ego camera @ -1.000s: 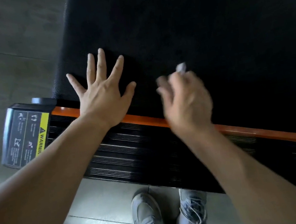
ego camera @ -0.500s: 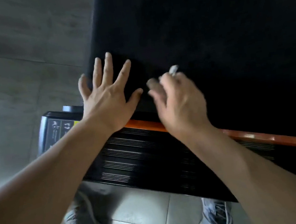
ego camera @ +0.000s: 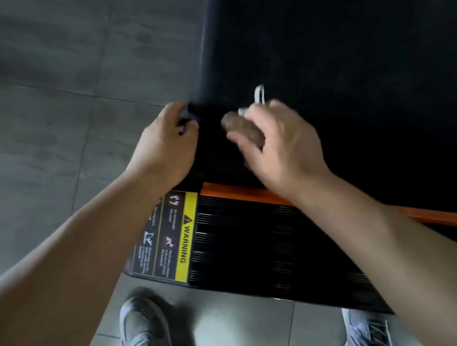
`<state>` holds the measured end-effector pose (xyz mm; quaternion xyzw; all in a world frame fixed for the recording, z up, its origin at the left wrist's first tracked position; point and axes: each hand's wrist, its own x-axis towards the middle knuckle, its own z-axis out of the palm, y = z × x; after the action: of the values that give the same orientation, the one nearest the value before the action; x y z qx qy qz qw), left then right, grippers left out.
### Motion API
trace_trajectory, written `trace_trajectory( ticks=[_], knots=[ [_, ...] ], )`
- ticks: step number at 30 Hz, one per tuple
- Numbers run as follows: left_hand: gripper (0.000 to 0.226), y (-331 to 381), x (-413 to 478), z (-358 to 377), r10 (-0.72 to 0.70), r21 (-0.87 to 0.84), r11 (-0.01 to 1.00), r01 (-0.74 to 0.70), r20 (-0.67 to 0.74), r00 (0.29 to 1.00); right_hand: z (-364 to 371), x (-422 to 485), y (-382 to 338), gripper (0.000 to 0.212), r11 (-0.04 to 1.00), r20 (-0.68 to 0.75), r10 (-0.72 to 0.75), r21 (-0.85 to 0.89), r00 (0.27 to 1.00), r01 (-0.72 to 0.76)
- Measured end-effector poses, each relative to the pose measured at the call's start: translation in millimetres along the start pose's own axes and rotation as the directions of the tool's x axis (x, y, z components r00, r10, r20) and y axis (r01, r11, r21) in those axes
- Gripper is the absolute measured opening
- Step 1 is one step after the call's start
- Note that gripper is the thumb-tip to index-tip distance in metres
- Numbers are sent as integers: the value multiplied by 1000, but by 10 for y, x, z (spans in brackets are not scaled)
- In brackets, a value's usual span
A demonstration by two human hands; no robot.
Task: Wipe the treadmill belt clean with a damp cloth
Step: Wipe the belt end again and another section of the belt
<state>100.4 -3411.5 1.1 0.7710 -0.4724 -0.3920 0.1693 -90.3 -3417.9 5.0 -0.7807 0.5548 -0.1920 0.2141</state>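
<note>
Left hand (ego camera: 170, 147) grips the treadmill belt (ego camera: 353, 69) at its end edge. Just beside it, right hand (ego camera: 281, 142) clutches the cloth (ego camera: 259, 95) on the belt. Best practice: steady the belt and wipe with firm, overlapping strokes.

Safety label (ego camera: 166, 236) at the end of the treadmill (ego camera: 357, 98) side rail (ego camera: 254, 242) — its yellow strip (ego camera: 186, 230) reads "WARNING" in black beneath a triangle hazard sign; the white lines beside the four pictograms are too small to read.
</note>
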Motion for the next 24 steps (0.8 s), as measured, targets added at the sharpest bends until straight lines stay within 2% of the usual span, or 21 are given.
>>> trace_trajectory(
  ticks=[2,5,8,12,15,18,21,24],
  knots=[
    [20,-105,112,-63,-55,-124,991,58,27,998,95,376,31,35,997,-118,19,-72,993,-28],
    [38,-229,216,-90,-80,-254,961,105,107,991,154,939,58,35,989,-199,72,-116,977,-96],
    [41,-220,226,-97,-128,-309,936,170,152,980,255,1035,-29,36,987,-132,63,-142,989,-82],
    [42,-161,185,-87,-133,-320,932,169,131,982,234,516,-115,39,982,42,-180,-50,983,182],
    [34,-84,148,-30,-68,-220,971,97,138,988,108,208,-90,35,949,230,-314,94,921,300],
    [49,-3,88,43,-36,-29,999,41,176,984,-84,6,100,29,923,328,-386,137,862,361],
    [83,62,30,116,-77,107,993,57,189,979,-303,-169,378,30,940,322,-342,110,883,324],
    [90,128,-45,169,-113,221,973,67,199,973,-516,-346,628,32,970,264,-244,75,933,233]
  ],
)
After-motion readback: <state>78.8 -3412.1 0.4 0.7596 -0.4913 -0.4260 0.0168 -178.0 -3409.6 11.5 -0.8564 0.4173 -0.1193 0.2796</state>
